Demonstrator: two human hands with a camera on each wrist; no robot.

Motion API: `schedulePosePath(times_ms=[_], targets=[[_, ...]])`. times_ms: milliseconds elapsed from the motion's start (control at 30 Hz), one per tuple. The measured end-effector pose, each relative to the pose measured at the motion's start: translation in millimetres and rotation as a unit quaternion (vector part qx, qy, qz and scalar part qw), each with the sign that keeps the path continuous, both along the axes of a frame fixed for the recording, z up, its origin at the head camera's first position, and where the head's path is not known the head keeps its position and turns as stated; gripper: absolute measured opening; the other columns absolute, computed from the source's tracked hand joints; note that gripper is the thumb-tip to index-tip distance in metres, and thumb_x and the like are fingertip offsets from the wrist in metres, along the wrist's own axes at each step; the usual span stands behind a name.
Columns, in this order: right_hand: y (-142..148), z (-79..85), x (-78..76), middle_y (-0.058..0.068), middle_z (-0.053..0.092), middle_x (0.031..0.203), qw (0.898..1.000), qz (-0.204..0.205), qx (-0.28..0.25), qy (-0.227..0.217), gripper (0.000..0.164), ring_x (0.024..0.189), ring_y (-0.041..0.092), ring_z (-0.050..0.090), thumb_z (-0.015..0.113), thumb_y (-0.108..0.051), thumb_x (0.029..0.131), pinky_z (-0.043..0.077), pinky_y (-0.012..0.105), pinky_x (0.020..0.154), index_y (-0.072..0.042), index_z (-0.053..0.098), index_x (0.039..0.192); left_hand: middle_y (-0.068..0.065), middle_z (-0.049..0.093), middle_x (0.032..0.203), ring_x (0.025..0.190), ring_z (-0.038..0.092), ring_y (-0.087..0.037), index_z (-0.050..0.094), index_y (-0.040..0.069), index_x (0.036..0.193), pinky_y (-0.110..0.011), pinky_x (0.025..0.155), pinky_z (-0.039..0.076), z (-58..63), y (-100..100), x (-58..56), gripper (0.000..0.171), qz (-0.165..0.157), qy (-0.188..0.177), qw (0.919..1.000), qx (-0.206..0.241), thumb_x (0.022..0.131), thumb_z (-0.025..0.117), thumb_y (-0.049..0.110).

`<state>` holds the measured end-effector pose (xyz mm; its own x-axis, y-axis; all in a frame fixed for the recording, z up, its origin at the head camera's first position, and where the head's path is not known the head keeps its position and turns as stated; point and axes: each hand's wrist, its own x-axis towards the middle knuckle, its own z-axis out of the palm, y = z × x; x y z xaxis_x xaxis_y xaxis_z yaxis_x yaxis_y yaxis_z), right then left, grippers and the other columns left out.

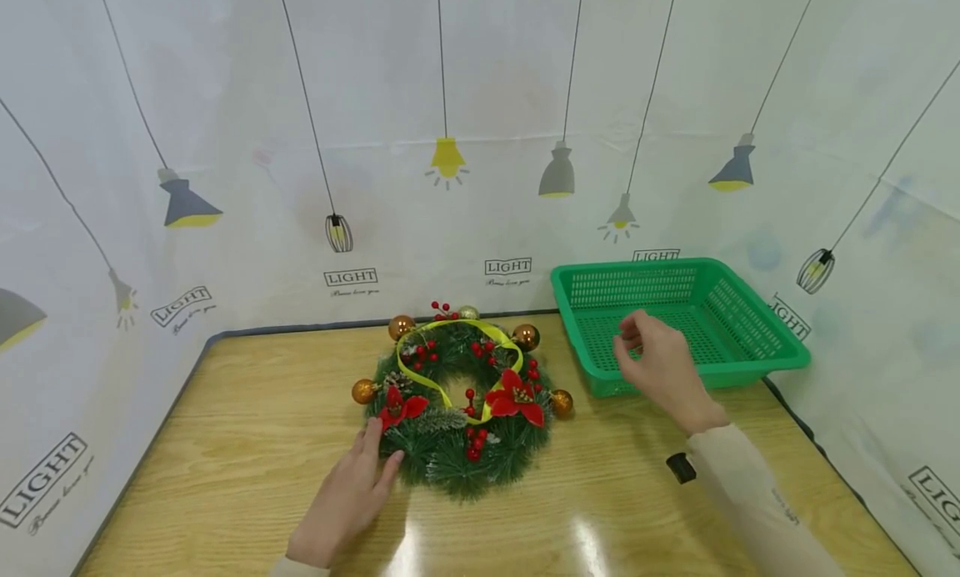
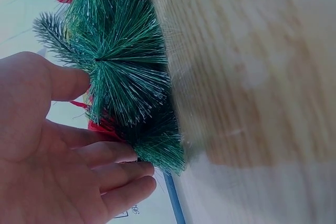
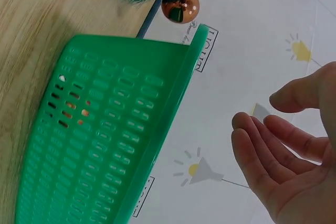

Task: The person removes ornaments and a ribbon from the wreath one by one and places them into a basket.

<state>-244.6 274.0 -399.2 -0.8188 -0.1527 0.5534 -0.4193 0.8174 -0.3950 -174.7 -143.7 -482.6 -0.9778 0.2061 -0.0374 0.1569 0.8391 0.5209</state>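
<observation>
A green pine wreath (image 1: 468, 460) lies on the table, dressed with red poinsettia flowers (image 1: 517, 398), red berries (image 1: 475, 444) and copper-coloured baubles (image 1: 364, 391). Over its middle runs a loop of yellow ribbon (image 1: 422, 378). My left hand (image 1: 348, 489) rests against the wreath's front left side, fingers extended and thumb on the needles; in the left wrist view its fingertips reach a red petal (image 2: 102, 128). Above the front of a green plastic basket (image 1: 765, 360) hovers my right hand (image 1: 663, 368), fingers loosely bent. Thumb and fingertips stand apart in the right wrist view, holding nothing.
The basket stands at the back right, its left wall close to the wreath's right baubles. Through its slots (image 3: 68, 106) small orange spots show. Behind the wooden table (image 1: 247, 444) hangs a white sheet (image 1: 510, 85) printed with lamps. A black band (image 1: 681, 468) sits at my right wrist.
</observation>
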Motion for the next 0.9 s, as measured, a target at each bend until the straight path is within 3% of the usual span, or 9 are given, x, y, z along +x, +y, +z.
schedulePosePath(times_ms=[267,633,900], targets=[[-20.0,-8.2,9.4,0.014,0.07,0.087,1.0,0.018,0.004,0.009,0.009,0.075,0.025,0.07,0.064,-0.002,0.091,0.062,0.04,0.065,0.002,0.064,0.099,-0.032,0.021,0.162,0.146,0.031,-0.05,0.016,-0.006,0.159,-0.064,0.118,0.032,-3.0,0.5,2.2,0.073,0.005,0.001,1.0,-0.003,0.107,0.046,0.036],[-43.5,-12.1,19.8,0.014,0.07,0.088,0.999,0.036,-0.013,-0.009,0.011,0.075,0.022,0.07,0.066,0.0,0.089,0.063,0.036,0.066,0.003,0.064,0.099,-0.036,0.036,0.154,0.138,0.044,-0.053,0.026,-0.01,0.155,-0.063,0.11,0.043,-2.5,2.5,1.3,0.071,0.006,0.052,0.997,-0.058,0.105,0.052,0.034],[-50.9,-25.1,25.0,0.01,0.069,0.086,0.998,0.052,-0.016,-0.027,0.01,0.075,0.018,0.068,0.069,0.002,0.088,0.063,0.033,0.066,0.001,0.064,0.097,-0.038,0.045,0.147,0.133,0.051,-0.052,0.032,-0.011,0.15,-0.062,0.107,0.046,-1.9,3.7,2.8,0.068,0.002,0.083,0.9926,-0.088,0.105,0.054,0.034]])
